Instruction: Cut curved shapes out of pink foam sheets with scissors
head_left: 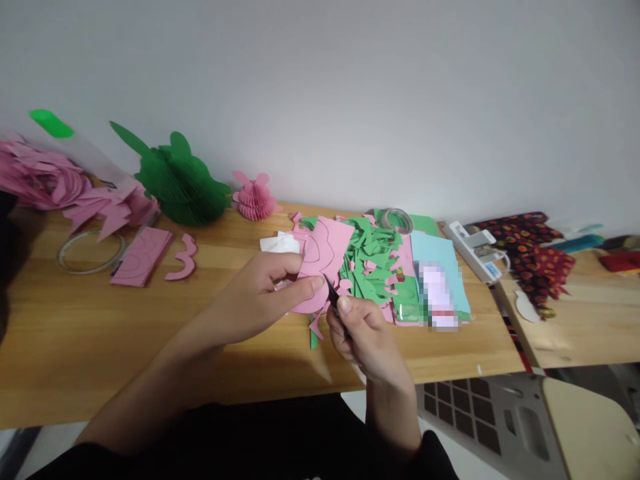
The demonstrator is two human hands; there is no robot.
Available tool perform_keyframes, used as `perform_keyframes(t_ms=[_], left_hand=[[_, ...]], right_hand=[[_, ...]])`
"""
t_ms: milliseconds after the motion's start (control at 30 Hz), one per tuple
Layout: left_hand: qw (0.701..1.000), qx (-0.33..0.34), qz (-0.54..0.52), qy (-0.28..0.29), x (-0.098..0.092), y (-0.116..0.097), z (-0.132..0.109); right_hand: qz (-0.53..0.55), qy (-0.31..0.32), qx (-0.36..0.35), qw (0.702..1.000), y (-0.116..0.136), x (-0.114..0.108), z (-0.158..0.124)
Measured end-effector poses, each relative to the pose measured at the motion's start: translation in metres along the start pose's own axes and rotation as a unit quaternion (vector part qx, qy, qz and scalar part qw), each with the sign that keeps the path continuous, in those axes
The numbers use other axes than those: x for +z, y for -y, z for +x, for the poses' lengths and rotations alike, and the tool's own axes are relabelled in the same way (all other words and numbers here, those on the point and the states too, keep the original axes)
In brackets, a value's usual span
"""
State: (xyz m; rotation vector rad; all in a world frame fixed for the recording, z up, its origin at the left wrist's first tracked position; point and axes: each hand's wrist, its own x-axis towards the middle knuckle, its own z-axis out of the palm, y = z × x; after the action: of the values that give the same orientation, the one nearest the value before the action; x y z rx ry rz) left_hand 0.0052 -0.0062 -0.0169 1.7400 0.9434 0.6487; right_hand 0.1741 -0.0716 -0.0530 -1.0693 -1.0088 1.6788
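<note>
My left hand (270, 290) pinches a sheet of pink paper (327, 243) with curved lines drawn on it. In my right hand (367, 333) is a dark pair of scissors (333, 293), their blades at the lower edge of the pink paper. The scissors' handles are mostly hidden by my fingers. Just behind and to the right lies a heap of green paper scraps (373, 260) mixed with small pink bits. A few cut pieces rest on the table below the paper. A white tissue (280, 243) is next to my left fingers.
On the wooden table (60, 347) stand a green honeycomb paper figure (183, 183) and a smaller pink one (255, 197). Folded pink paper (141, 257), a wavy pink strip (183, 259) and tape rolls (91, 251) lie around. Rightward are light-blue paper (435, 250) and a power strip (475, 250).
</note>
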Motion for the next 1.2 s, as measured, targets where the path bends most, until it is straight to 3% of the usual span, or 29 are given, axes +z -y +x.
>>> perform_keyframes(t_ms=[567,1200], left_hand=[[1.000,0.003,-0.023,-0.003,-0.0032,0.0016,-0.0012],[0.999,0.019,0.024,0.010,-0.0086,-0.0031,-0.0021]], right_hand=[[-0.007,0.015,-0.014,1.000,0.0002,-0.0043,-0.0008],[-0.019,0.024,0.007,1.000,0.0025,-0.0015,-0.0017]])
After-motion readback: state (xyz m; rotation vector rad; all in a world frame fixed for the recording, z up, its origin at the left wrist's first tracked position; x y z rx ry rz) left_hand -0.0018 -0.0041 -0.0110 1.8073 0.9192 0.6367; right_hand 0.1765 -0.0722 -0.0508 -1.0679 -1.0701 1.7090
